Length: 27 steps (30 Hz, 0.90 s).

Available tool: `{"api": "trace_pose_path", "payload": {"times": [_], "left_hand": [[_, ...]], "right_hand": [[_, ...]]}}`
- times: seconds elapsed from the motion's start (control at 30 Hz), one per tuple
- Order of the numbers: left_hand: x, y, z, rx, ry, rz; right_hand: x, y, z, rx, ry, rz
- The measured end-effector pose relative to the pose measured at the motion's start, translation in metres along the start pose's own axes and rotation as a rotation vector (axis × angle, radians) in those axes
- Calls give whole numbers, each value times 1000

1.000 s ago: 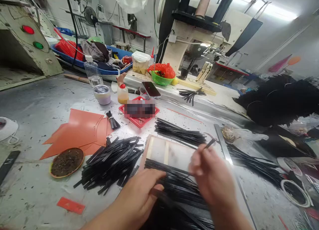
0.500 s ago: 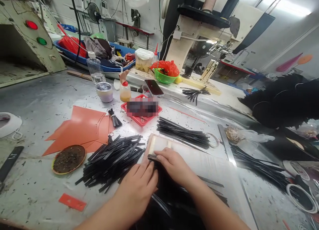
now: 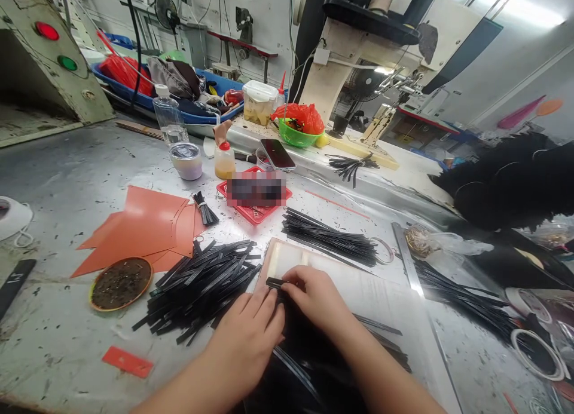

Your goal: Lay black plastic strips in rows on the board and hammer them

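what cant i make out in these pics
All in the head view:
Contents of the red plastic mesh tray: pixelated blur.
Rest of the narrow flat black strips in the grip: covered by the right hand.
Near end of the glossy black material: cut off by the bottom edge.
White marks on the flat black bar: too small to read.

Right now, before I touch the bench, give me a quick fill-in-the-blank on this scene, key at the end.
1. The right hand holds strip ends coloured ____.
2. The loose strip pile lies to the ____ of the pale board.
3. The bowl under the red bag is coloured ____.
4. The phone lies with its screen facing ____.

Missing words: black; left; green; up.
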State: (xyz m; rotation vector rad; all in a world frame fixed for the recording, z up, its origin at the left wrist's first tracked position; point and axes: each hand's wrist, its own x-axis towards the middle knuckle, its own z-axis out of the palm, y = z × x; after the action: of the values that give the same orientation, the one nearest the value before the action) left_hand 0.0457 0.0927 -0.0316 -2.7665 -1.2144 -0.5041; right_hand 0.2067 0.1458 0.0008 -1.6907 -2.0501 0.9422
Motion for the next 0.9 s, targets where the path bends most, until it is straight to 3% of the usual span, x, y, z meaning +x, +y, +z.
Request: {"api": "trace_pose_path", "payload": {"times": [0.53,0.6,0.7,0.8,0.9], "left_hand": [[5,-2,-5,-18,30,-19],[6,-2,-6,-20,15,-18],[7,-1,-7,-25,-10,-16],[7,-1,-8,-22,-20,-10],[7,-1,-8,-23,-25,-1]], "right_hand": [[-6,-9,-16,-457,-94,-105],[-6,-10,-17,-401,-63,-92],[-1,-10,-15,-121,-38,-62],[5,-6,-8,183,-100,45],[10,-1,-3,271,-132,133]]}}
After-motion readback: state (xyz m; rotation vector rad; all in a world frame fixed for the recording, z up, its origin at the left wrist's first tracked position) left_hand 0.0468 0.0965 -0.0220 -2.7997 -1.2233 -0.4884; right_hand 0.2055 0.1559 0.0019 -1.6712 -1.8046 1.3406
